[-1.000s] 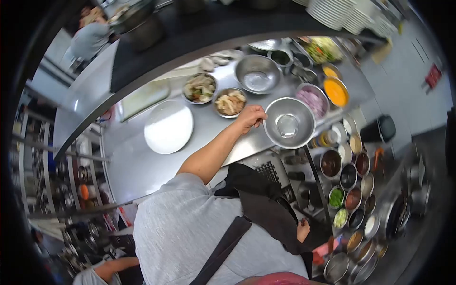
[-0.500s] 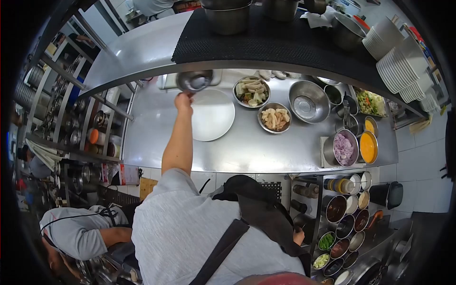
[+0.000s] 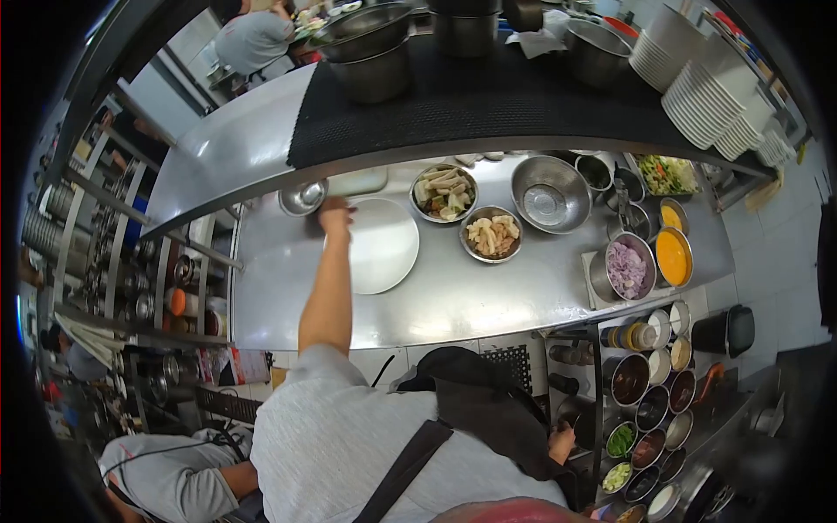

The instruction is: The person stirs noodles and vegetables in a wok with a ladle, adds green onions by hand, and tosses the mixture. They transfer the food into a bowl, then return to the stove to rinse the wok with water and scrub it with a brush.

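Observation:
My left hand reaches over the steel counter, just right of a small metal bowl and above the upper left rim of a large white plate. Its outline is slightly blurred; the fingers look loosened from the bowl. My right hand hangs low at my right side, by the shelf of containers, fingers curled round something I cannot make out. Right of the plate stand a bowl of cut pale and green vegetables and a bowl of pale pieces.
A large steel bowl, a pot of chopped purple onion and a container of orange liquid stand to the right. An overhead shelf carries pots and stacked dishes. A co-worker bends at lower left.
The small metal bowl has gone from my left hand to the counter's far left, and the hand is now beside it. The view has shifted slightly.

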